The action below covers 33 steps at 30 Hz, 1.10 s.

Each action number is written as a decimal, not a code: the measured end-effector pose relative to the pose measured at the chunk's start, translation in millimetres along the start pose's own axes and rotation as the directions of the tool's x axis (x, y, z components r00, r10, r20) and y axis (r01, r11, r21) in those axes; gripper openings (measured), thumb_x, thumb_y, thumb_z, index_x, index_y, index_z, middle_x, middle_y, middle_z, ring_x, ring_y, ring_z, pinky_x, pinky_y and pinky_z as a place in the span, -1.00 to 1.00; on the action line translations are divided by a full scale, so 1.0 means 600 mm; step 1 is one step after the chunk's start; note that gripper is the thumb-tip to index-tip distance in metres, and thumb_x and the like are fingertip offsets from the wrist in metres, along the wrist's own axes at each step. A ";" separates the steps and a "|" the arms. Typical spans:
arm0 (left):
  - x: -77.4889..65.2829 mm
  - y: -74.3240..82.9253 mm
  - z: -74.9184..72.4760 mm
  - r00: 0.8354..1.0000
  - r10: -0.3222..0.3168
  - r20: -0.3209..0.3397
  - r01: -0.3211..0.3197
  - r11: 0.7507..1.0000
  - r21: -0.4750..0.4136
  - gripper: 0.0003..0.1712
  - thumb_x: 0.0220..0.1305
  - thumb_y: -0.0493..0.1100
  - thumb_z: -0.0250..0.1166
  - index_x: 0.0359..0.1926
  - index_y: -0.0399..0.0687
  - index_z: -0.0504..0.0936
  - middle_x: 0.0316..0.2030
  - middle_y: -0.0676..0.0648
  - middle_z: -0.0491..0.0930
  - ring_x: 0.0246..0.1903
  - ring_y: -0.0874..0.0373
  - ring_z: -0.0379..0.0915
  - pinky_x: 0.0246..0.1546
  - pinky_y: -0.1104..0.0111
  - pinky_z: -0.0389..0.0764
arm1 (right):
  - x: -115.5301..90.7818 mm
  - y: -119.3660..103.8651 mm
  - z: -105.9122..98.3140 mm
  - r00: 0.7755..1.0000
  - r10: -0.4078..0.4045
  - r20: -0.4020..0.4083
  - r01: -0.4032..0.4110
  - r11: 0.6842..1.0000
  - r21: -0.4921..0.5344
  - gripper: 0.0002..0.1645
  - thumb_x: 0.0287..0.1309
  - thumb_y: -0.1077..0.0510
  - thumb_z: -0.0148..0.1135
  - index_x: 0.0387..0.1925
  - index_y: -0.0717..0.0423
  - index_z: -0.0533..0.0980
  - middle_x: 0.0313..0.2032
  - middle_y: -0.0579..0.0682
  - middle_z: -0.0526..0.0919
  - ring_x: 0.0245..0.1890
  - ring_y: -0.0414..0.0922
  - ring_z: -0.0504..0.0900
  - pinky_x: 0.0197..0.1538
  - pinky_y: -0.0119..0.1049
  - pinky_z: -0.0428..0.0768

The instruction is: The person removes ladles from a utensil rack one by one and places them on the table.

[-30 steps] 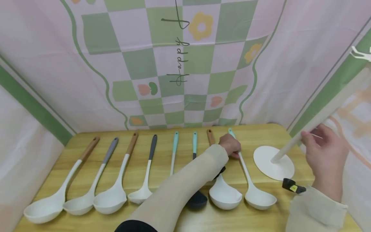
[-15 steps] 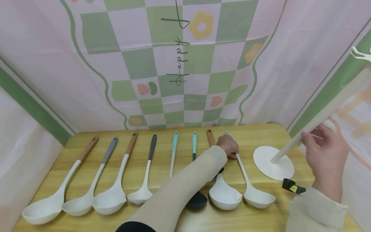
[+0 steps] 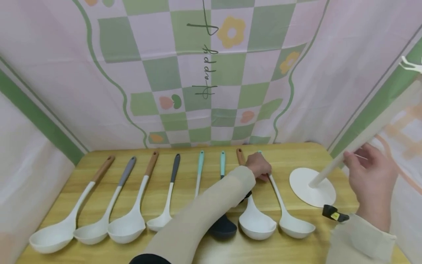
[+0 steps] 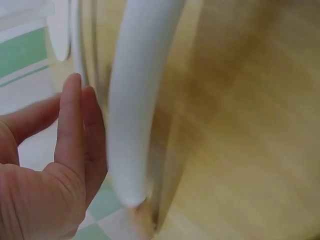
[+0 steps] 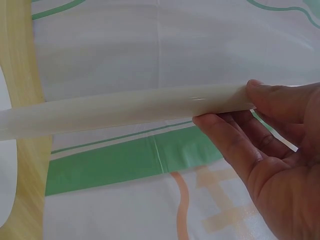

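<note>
A ladle with a turquoise handle end and white bowl [image 3: 296,226] lies at the right end of a row. My left hand [image 3: 258,167] pinches it near the handle, hiding most of that handle. In the left wrist view, the fingertips [image 4: 72,100] meet at its thin shaft, beside the thick white shaft [image 4: 137,100] of the neighbouring brown-handled ladle [image 3: 257,222]. At the right, my right hand [image 3: 372,179] grips the white pole [image 3: 366,132] of a stand with a round base [image 3: 304,183]. Thumb and fingers close around this pole in the right wrist view.
Several more ladles lie side by side on the wooden table [image 3: 263,253], including a dark-bowled one [image 3: 223,228] partly under my left sleeve [image 3: 204,216]. White hooks [image 3: 410,64] show at the upper right. Patterned cloth [image 3: 227,73] hangs behind the table.
The view shifts slightly. My left hand with the turquoise-handled ladle has moved a touch to the left, and my right hand keeps its place on the pole.
</note>
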<state>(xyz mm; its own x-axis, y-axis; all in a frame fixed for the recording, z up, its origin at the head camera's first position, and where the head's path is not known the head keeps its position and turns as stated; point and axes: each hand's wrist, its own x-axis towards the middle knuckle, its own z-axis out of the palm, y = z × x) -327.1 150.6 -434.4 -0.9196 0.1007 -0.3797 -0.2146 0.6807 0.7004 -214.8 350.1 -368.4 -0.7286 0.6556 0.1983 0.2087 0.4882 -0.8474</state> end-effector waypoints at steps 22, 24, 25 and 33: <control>-0.177 -0.100 -0.373 0.548 0.781 -0.299 -0.699 0.624 0.349 -0.60 0.39 -0.16 0.21 0.20 -0.13 0.52 0.14 -0.07 0.59 0.09 0.10 0.52 0.13 0.34 0.57 | 0.000 0.003 -0.002 0.999 0.034 0.011 -0.034 0.998 0.059 -0.49 0.31 0.10 0.18 0.27 -0.26 0.48 -0.30 -0.57 0.44 -0.27 -0.62 0.47 -0.30 -0.85 0.38; -0.183 -0.138 -0.395 0.438 0.822 -0.364 -0.738 0.560 0.377 -0.62 0.36 -0.20 0.23 0.16 -0.19 0.55 0.11 -0.12 0.61 0.07 0.06 0.54 0.12 0.31 0.58 | -0.001 0.006 -0.007 0.999 0.041 0.023 -0.043 0.993 0.113 -0.49 0.31 0.15 0.17 0.26 -0.24 0.48 -0.28 -0.55 0.45 -0.30 -0.60 0.46 -0.34 -0.85 0.38; -0.185 -0.159 -0.404 0.388 0.834 -0.393 -0.749 0.533 0.392 -0.63 0.35 -0.21 0.25 0.14 -0.20 0.56 0.10 -0.12 0.63 0.08 0.04 0.54 0.14 0.29 0.57 | -0.002 0.007 -0.008 0.999 0.041 0.033 -0.045 0.990 0.132 -0.48 0.31 0.17 0.16 0.27 -0.24 0.47 -0.27 -0.54 0.45 -0.30 -0.60 0.45 -0.35 -0.85 0.38; -0.194 -0.318 -0.452 0.290 0.784 -0.548 -0.659 0.579 0.480 -0.55 0.29 -0.26 0.30 0.19 -0.19 0.55 0.21 -0.17 0.55 0.25 -0.13 0.38 0.31 0.03 0.38 | -0.004 0.001 0.005 0.998 0.048 0.049 -0.055 0.988 0.146 -0.48 0.33 0.16 0.12 0.28 -0.27 0.45 -0.24 -0.54 0.43 -0.22 -0.56 0.44 -0.32 -0.84 0.35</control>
<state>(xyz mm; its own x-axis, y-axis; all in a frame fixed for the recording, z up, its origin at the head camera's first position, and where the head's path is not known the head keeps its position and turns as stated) -268.2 -187.7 -360.2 -0.6157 0.1651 0.7705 0.6394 0.6761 0.3662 -214.9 347.1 -370.9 -0.7487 0.6494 0.1331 0.1510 0.3625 -0.9197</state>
